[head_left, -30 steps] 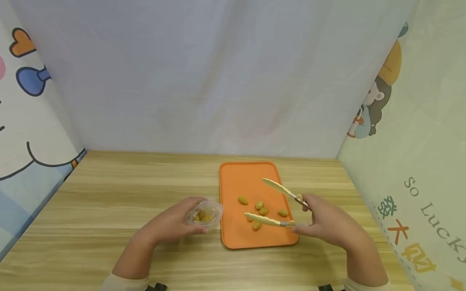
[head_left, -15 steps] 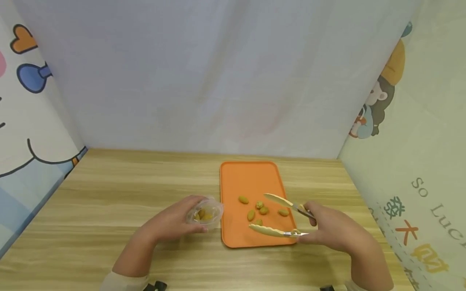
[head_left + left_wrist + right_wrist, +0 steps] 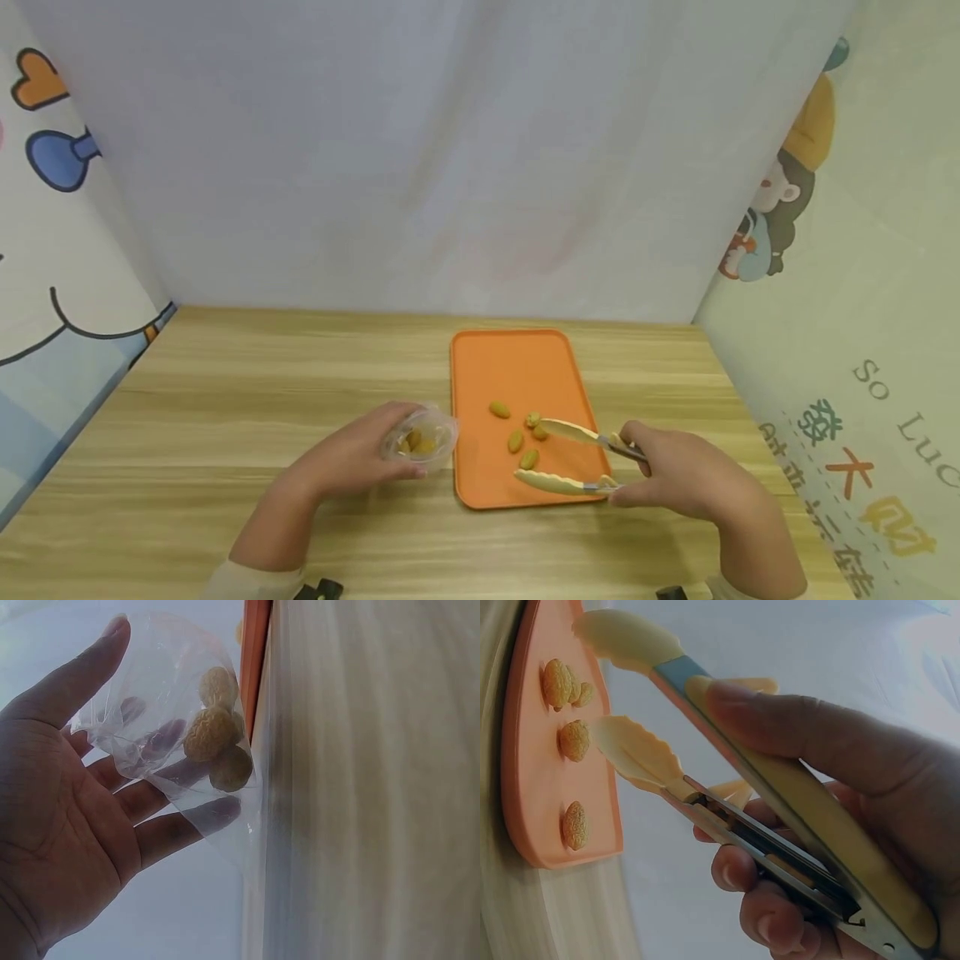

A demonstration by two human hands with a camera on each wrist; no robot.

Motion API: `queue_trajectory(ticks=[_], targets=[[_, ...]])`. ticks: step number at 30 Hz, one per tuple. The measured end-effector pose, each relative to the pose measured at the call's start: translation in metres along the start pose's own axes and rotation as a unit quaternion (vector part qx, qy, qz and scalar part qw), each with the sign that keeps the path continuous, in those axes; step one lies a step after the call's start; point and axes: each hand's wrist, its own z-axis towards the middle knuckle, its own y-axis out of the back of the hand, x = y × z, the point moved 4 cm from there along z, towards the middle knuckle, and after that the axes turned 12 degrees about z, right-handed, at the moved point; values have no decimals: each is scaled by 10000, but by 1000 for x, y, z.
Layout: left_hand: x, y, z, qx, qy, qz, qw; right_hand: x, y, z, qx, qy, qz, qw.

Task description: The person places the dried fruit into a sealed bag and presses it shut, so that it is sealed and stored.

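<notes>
Over the orange tray (image 3: 510, 367), we are holding cream-tipped tongs (image 3: 551, 482) between the thumb and curled fingers of our right hand (image 3: 667, 467), the tong tips standing apart near wrinkled yellow-brown nuggets (image 3: 529, 459). Just left of the tray, our left hand (image 3: 360, 454) is clasping a thin clear plastic container (image 3: 161, 667) between thumb and fingers, with more nuggets lying inside. Both forearms (image 3: 759, 533) are slanting inward.

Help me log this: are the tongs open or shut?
Open: the tongs have their tips apart in the head and right wrist views.
</notes>
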Motion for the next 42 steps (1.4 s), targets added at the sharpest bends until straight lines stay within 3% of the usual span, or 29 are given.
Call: queue_trajectory(ticks=[6, 20, 42], targets=[[-1, 1, 1, 21, -62, -57, 10000, 1, -1, 1, 83, -33, -55, 9999], [0, 1, 0, 15, 2, 9, 10000, 1, -4, 3, 107, 357, -363, 9986], [-1, 0, 0, 18, 2, 72, 10000, 4, -8, 6, 160, 334, -506, 9980]])
